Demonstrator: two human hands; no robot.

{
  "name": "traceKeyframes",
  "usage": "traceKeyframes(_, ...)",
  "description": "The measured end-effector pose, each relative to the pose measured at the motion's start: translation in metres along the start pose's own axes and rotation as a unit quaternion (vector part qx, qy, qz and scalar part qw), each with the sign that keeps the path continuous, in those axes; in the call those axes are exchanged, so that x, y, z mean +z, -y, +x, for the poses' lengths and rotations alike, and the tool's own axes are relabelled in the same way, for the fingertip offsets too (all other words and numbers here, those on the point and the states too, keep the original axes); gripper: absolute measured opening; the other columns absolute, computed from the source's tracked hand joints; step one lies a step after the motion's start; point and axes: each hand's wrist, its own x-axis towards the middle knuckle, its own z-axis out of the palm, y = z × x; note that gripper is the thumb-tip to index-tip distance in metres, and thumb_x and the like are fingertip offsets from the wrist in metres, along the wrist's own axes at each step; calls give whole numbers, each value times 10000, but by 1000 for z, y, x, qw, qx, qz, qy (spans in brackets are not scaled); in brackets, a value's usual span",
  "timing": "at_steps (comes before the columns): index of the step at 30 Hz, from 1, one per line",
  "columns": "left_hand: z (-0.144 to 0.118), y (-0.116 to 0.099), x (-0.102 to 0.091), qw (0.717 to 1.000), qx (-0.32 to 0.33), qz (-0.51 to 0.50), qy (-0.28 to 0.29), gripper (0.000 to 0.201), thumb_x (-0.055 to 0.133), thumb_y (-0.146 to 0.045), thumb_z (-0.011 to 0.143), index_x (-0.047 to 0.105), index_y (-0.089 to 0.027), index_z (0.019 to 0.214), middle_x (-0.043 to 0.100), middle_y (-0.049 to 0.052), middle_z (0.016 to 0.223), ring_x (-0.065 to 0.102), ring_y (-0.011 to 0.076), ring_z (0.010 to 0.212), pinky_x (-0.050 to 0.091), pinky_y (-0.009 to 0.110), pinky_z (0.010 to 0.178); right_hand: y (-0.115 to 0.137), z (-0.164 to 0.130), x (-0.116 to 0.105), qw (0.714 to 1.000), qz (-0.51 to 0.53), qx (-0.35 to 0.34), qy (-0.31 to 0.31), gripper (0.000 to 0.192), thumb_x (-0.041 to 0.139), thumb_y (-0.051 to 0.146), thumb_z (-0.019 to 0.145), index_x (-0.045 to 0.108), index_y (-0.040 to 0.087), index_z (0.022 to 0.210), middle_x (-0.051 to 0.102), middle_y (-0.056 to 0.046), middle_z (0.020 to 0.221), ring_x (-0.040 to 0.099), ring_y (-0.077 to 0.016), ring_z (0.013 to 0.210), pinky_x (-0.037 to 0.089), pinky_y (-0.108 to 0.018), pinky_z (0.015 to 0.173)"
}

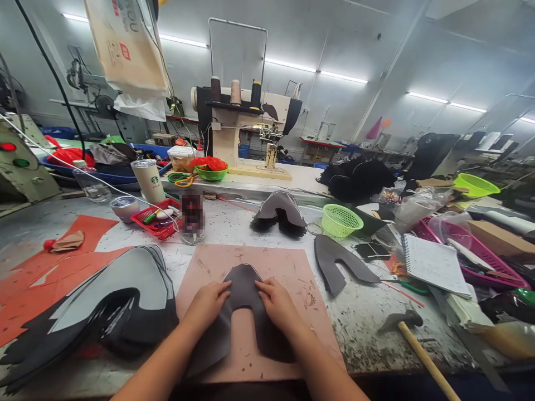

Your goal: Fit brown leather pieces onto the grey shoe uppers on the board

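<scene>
Pressing dark leather piece (242, 284), left hand (207, 303), right hand (278, 303), pink mat (292, 267)

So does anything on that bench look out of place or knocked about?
Mostly just clutter. The hammer lies with its handle sticking out past the bench's front edge. The pink mat is scuffed and stained. Both hands, left and right, press flat on the dark shoe piece.
</scene>
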Motion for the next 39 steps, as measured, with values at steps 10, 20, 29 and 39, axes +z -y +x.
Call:
traceKeyframes(10, 10, -27, -12, 988, 64, 142, -4, 240, 482, -211, 755, 649, -166, 922, 569, 117, 1062, 505, 269, 1026, 410, 377, 854, 2, 5, 1, 999, -25, 20, 3, 358, 399, 108, 778, 613, 181, 1055, 564, -67, 906, 561, -151, 858, 424, -259, 835)
traceKeyframes(20, 35, -50, 22, 964, 158, 215, 10, 414, 378, -294, 852, 419, -153, 1238, 413, 130, 1277, 342, 271, 1178, 278, 381, 975, -12, -76, -17, 945, 207, 254, -10, 138, 533, 205, 650, 582, 172, 775, 595, -9, 697, 561, -141, 606, 478, -268, 533)
traceKeyframes(29, 37, -50, 27, 955, 153, 253, 8, 668, 402, -566, 778, 341, -143, 1291, 336, 165, 1333, 273, 328, 1216, 249, 411, 972, -10, -101, -24, 977, 71, 194, -45, 107, 519, 219, 695, 617, 183, 720, 630, -12, 667, 568, -143, 618, 453, -273, 582)
traceKeyframes(39, 29, -65, 24, 943, 125, 296, 83, 1217, 500, -801, 439, 172, -51, 1339, 154, 257, 1388, 127, 404, 1260, 162, 466, 993, 3, -98, -30, 982, -171, 74, 15, 272, 450, 92, 738, 626, 200, 914, 613, -83, 962, 543, -200, 898, 427, -336, 769)
